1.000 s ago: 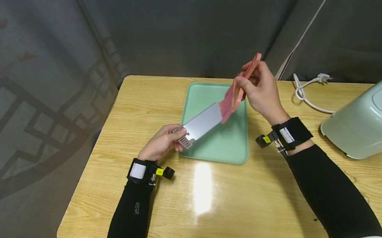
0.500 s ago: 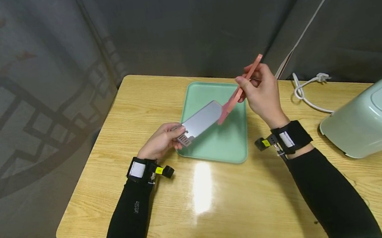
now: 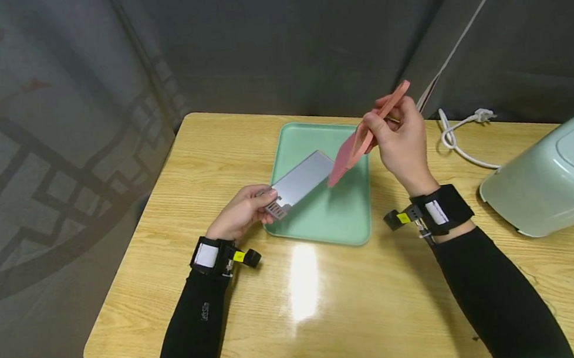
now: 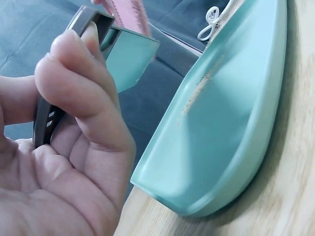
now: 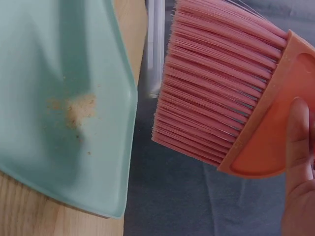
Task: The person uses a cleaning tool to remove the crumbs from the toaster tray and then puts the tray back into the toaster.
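My left hand (image 3: 243,210) pinches the grey slotted end of a silver metal crumb tray (image 3: 300,180), thumb on top. The crumb tray slants up to the right above a mint-green serving tray (image 3: 333,215). In my right hand (image 3: 401,142) is a wide pink brush (image 3: 345,157), gripped by its coral handle (image 5: 263,147). Its bristles (image 5: 216,83) point down and left, overlapping the crumb tray's far end in the head view. Pale brown crumbs (image 5: 80,109) lie on the serving tray, also visible as a streak of crumbs (image 4: 199,91) in the left wrist view.
A mint-green toaster (image 3: 547,173) stands at the right of the wooden table (image 3: 187,285). Its white cord (image 3: 452,139) and plug (image 3: 484,116) lie behind it. Dark grey curtains (image 3: 277,44) hang close along the table's back edge.
My right hand has shifted slightly right, and the brush first turned edge-on, then showed its face again, bristles now at the crumb tray's end. My left hand and the crumb tray have barely moved.
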The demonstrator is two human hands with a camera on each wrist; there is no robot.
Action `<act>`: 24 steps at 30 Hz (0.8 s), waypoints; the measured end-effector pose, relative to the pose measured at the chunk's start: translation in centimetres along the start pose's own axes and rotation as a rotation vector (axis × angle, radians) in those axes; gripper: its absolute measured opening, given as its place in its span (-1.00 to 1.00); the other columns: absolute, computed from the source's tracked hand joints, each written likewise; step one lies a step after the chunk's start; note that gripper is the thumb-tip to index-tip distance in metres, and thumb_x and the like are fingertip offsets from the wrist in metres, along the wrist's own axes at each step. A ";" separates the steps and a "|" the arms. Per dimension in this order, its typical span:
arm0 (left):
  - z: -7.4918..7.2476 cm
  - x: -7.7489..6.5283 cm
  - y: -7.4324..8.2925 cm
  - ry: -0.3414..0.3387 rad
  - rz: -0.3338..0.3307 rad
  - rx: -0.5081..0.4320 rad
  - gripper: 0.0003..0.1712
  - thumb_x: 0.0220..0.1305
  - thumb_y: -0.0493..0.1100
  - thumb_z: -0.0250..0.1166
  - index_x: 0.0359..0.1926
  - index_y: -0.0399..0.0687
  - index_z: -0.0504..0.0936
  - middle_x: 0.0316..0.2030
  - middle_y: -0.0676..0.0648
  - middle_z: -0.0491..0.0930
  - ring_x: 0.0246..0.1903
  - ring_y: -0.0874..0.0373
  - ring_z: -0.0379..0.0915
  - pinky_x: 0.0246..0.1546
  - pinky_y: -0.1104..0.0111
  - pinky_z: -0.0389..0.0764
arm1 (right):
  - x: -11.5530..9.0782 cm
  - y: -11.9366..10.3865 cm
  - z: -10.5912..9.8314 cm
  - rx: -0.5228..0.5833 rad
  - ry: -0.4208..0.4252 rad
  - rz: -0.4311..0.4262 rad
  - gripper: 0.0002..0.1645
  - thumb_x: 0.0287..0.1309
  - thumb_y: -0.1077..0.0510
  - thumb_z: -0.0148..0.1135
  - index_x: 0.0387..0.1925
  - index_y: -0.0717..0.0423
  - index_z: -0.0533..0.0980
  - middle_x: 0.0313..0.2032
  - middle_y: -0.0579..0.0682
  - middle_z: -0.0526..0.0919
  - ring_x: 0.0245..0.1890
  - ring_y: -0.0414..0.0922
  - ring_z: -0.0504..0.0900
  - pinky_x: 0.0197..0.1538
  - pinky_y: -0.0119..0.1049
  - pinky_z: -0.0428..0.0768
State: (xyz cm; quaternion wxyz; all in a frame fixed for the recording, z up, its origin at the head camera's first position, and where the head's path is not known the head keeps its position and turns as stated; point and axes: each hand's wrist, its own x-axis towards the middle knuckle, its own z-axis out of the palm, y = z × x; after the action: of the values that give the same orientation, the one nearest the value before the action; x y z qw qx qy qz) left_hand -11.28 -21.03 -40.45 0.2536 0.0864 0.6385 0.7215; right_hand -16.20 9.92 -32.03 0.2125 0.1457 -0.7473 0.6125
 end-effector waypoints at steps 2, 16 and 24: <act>0.0 0.0 0.0 0.001 -0.002 0.002 -0.58 0.57 -0.24 0.05 0.17 -0.60 0.44 -0.30 -0.13 0.65 -0.49 0.20 0.53 -0.45 0.47 0.61 | 0.3 -0.2 0.0 0.010 0.020 -0.027 -0.63 0.39 0.25 0.23 0.12 0.38 0.42 -0.19 -0.04 0.65 -0.30 -0.17 0.68 -0.28 -0.50 0.65; 0.8 -0.1 0.2 -0.019 0.009 -0.008 -0.64 0.54 -0.24 0.06 0.09 -0.53 0.49 -0.33 -0.12 0.65 -0.52 0.19 0.52 -0.49 0.48 0.60 | 0.7 -3.0 2.8 0.161 -0.364 -0.086 -0.68 0.45 0.35 0.08 0.16 0.39 0.39 -0.06 0.23 0.61 -0.12 -0.07 0.67 -0.08 -0.42 0.68; 1.0 0.0 0.2 -0.042 0.020 -0.001 -0.68 0.55 -0.24 0.05 0.05 -0.48 0.52 -0.32 -0.13 0.64 -0.53 0.18 0.50 -0.48 0.45 0.60 | -0.2 -4.1 5.3 0.131 -0.506 -0.056 -0.66 0.43 0.35 0.10 0.16 0.39 0.36 -0.02 0.20 0.60 -0.13 -0.04 0.64 -0.13 -0.40 0.66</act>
State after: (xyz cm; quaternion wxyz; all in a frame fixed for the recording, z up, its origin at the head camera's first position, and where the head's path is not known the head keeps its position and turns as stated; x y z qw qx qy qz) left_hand -10.92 -20.14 -40.12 0.2597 0.1079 0.6316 0.7225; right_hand -14.79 3.87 -29.53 0.0259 0.3283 -0.7312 0.5974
